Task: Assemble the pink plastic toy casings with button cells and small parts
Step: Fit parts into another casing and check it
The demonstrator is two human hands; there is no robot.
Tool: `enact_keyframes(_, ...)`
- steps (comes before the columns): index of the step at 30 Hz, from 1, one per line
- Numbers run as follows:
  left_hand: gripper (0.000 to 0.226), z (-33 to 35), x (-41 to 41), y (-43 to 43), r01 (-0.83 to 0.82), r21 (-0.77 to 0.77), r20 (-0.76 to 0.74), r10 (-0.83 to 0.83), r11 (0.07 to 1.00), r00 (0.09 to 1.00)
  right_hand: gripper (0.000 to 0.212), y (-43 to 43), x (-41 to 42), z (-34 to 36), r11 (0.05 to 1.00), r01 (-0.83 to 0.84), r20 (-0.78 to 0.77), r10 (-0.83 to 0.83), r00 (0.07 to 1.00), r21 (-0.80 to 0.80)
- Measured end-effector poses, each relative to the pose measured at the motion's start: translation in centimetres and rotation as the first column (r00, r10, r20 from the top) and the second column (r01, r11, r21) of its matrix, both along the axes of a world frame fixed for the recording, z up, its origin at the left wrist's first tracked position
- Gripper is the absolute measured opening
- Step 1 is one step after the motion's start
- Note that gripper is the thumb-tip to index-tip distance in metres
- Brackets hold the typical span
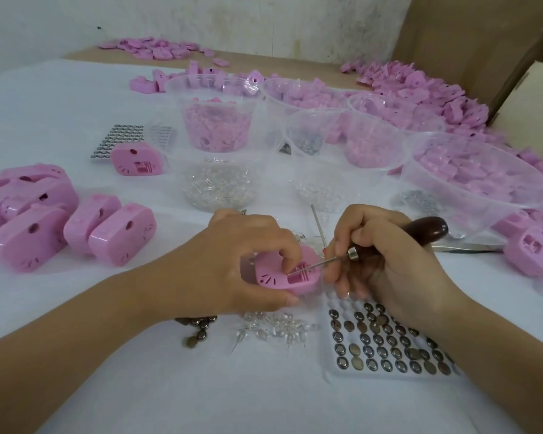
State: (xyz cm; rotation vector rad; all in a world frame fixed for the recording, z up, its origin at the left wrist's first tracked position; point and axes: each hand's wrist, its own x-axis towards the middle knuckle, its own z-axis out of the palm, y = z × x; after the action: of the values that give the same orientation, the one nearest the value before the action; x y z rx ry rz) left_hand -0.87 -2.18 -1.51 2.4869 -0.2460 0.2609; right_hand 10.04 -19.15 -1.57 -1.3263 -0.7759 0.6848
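Note:
A pink toy casing lies on the white table just in front of me, and my left hand grips it from above with thumb and fingers. My right hand holds a dark wooden-handled awl; its thin metal tip points into the casing's open compartment. A clear tray of button cells sits under my right wrist. Loose button cells and small clear LEDs lie near my left wrist.
Finished pink casings are piled at the left. Clear plastic tubs of pink parts, LEDs and metal bits stand behind my hands. A large bowl of pink pieces sits at the right. Another cell tray lies at the far left.

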Motion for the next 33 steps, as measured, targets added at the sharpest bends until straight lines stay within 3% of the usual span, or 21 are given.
enact_keyframes(5,0.026,0.8,0.0,-0.4,-0.057,0.033,-0.096,0.059,0.998,0.994,0.029,0.0,0.0,0.0,1.000,-0.010,-0.015,0.010,1.000,0.024)
enact_keyframes(9,0.039,1.8,-0.1,-1.0,-0.077,0.045,-0.149,0.083,0.996,0.985,0.029,0.1,0.0,0.0,1.000,-0.021,-0.004,0.021,1.000,0.000)
enact_keyframes(12,0.033,2.4,0.0,-1.3,-0.069,0.101,-0.193,0.087,0.992,0.977,0.029,0.0,0.0,0.0,1.000,-0.017,-0.007,0.017,1.000,0.018)
enact_keyframes(17,0.033,2.7,-0.4,-1.4,-0.079,0.069,-0.192,0.091,0.994,0.977,0.030,0.1,0.1,-0.1,0.999,-0.021,-0.030,0.023,0.999,0.050)
enact_keyframes(21,0.037,2.7,0.0,-1.5,-0.038,0.133,-0.229,0.068,0.990,0.971,0.031,0.1,-0.1,0.0,0.999,-0.034,-0.007,0.034,0.999,0.029)
enact_keyframes(26,0.030,2.1,-0.6,-1.2,-0.070,0.002,-0.150,0.070,0.998,0.986,0.032,0.1,-0.2,0.1,0.999,-0.039,0.019,0.038,0.999,0.018)
enact_keyframes(33,0.031,1.6,-0.5,-0.9,-0.124,-0.009,-0.203,0.120,0.992,0.972,0.035,0.0,-0.6,0.2,0.999,-0.050,0.129,0.048,0.991,0.013)
